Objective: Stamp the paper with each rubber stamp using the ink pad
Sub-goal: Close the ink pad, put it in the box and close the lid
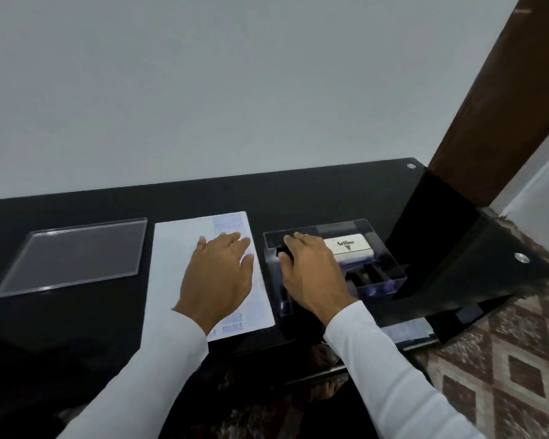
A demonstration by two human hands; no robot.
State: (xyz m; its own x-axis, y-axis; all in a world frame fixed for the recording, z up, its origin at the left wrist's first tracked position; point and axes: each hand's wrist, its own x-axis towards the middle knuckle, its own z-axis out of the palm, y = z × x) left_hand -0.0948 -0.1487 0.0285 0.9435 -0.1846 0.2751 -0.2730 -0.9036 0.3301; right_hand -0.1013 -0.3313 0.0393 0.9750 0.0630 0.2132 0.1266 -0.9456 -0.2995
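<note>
1. On the black counter [298, 198], I'm pressing my left hand [220, 274] flat and open on the paper [178, 267].
2. My right hand [311, 274] is curling around a dark stamp [282, 252] in the clear tray [393, 270], just right of the paper.
3. Right beside this grip, the closed ink pad [351, 250] is lying crosswise, with more stamps [371, 274] nearer me.
4. A clear sheet [73, 255] is sitting far left, out of the way.

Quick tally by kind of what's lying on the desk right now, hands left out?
Paper sheet: 1
Clear flat tray: 1
Clear compartment box: 1
Ink pad: 1
Black stamp in right hand: 1, others in the box too dark to count
Total: 5
</note>
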